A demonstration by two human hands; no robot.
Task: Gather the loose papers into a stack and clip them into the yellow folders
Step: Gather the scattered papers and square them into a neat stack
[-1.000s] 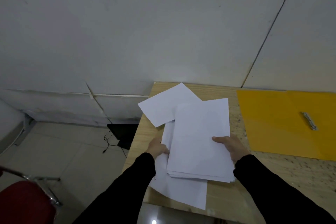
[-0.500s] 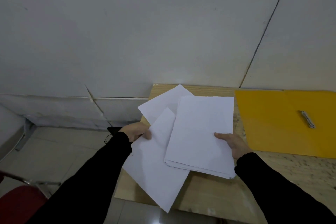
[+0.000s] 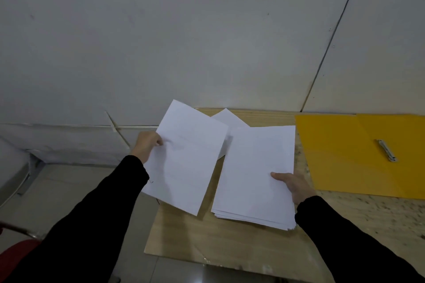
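Observation:
My left hand (image 3: pixel 147 146) pinches a single white sheet (image 3: pixel 186 158) by its left edge and holds it up, off the table's left side. A stack of white papers (image 3: pixel 255 174) lies on the wooden table (image 3: pixel 230 243), and my right hand (image 3: pixel 293 185) grips its right edge with the thumb on top. Behind both, a corner of another loose sheet (image 3: pixel 231 119) shows on the table. The open yellow folder (image 3: pixel 351 156) lies to the right, with its metal clip (image 3: pixel 387 150) lying flat on it.
A pale wall stands right behind the table. The table's left edge and front edge are close to the papers. On the floor at the lower left is a red chair seat (image 3: pixel 16 255) with a metal frame.
My left hand has pulled one sheet out from under the stack and raised it up and to the left. The stack in my right hand has stayed in place.

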